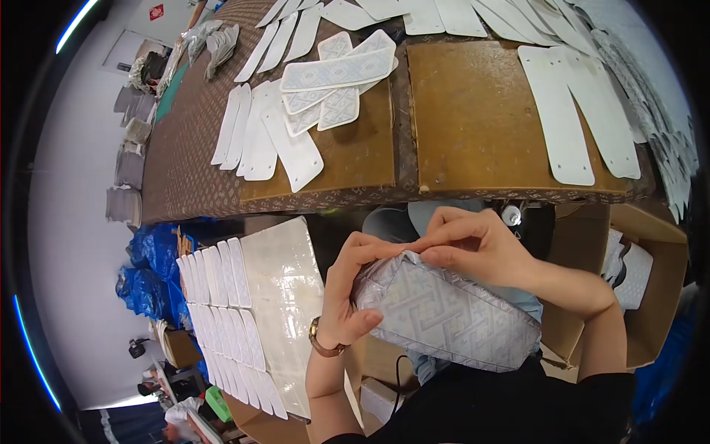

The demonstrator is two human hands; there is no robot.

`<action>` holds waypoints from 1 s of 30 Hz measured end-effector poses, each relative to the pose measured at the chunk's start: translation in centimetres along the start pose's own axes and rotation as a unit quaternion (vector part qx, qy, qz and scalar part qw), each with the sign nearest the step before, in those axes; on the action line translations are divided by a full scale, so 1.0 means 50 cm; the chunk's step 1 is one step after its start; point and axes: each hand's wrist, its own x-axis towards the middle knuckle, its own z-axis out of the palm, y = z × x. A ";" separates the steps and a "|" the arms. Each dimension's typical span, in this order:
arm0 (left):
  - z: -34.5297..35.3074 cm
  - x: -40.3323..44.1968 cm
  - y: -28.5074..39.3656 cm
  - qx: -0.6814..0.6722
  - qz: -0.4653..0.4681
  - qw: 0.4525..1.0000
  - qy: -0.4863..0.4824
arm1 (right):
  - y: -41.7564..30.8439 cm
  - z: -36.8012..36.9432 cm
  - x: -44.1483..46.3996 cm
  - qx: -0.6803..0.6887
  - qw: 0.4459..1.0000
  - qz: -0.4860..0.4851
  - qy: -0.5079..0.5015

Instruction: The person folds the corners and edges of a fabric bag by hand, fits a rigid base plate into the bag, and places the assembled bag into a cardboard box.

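Likely light and pliable, the grey patterned piece (pixel 451 314) suits an edge hold, with left hand (pixel 349 285) and right hand (pixel 481 244) fingers (pixel 446 257) pinching its upper rim.

Fabric-covered piece (pixel 458 314) in my L hand (pixel 346 288), R hand (pixel 477 248) at its far end, btwn me & worktable (pixel 192 170). On table: stacked strips (pixel 340 68) on L wood panel (pixel 376 152), 2 long strips (pixel 562 126) on R wood panel (pixel 473 111). To my L: flat board (pixel 285 318) w/ rows of small strips (pixel 237 274) on its L side, plastic bags (pixel 157 255) beyond. To my R: cardboard box (pixel 665 311) w/ pcs (pixel 636 277) inside.
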 end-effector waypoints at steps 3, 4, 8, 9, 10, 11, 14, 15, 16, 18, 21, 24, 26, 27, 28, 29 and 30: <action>0.003 -0.001 -0.003 -0.017 -0.006 1.000 0.003 | 0.006 -0.002 0.020 0.048 0.998 0.013 -0.031; 0.004 0.000 -0.005 -0.027 -0.007 1.000 0.004 | 0.005 -0.003 0.024 0.081 0.995 0.027 -0.049; 0.015 0.002 -0.021 -0.067 0.004 0.998 0.019 | 0.010 -0.015 0.039 0.155 0.982 0.069 -0.087; 0.017 0.002 -0.022 -0.068 0.002 0.998 0.017 | 0.012 -0.018 0.042 0.173 0.976 0.084 -0.100; 0.019 0.003 -0.021 -0.068 -0.001 0.997 0.023 | 0.013 -0.020 0.045 0.174 0.976 0.086 -0.098; 0.022 0.003 -0.020 -0.069 -0.004 0.997 0.029 | 0.014 -0.022 0.048 0.175 0.975 0.090 -0.106; 0.024 0.005 -0.026 -0.075 -0.006 0.996 0.038 | 0.015 -0.028 0.059 0.178 0.971 0.100 -0.123; 0.025 0.005 -0.029 -0.081 -0.004 0.996 0.039 | 0.016 -0.029 0.062 0.176 0.970 0.106 -0.132; 0.025 0.005 -0.031 -0.087 -0.002 0.995 0.040 | 0.016 -0.031 0.065 0.175 0.968 0.111 -0.142; 0.028 0.005 -0.033 -0.088 -0.001 0.995 0.042 | 0.016 -0.033 0.070 0.174 0.966 0.118 -0.150; 0.029 0.003 -0.036 -0.089 0.005 0.995 0.047 | 0.014 -0.034 0.077 0.197 0.954 0.150 -0.168; 0.025 0.001 -0.041 -0.086 0.014 0.996 0.034 | 0.015 -0.035 0.079 0.184 0.957 0.134 -0.183; 0.025 0.001 -0.041 -0.079 0.016 0.996 0.035 | 0.013 -0.035 0.080 0.177 0.958 0.127 -0.189; 0.025 0.001 -0.042 -0.071 0.018 0.997 0.036 | 0.008 -0.035 0.080 0.149 0.965 0.109 -0.189; 0.025 0.001 -0.042 -0.063 0.019 0.997 0.037 | 0.002 -0.036 0.079 0.120 0.971 0.090 -0.188; 0.026 0.000 -0.043 -0.063 0.020 0.997 0.037 | -0.003 -0.036 0.079 0.092 0.975 0.071 -0.187; 0.025 0.000 -0.043 -0.064 0.021 0.997 0.037 | -0.008 -0.037 0.079 0.091 0.975 0.072 -0.187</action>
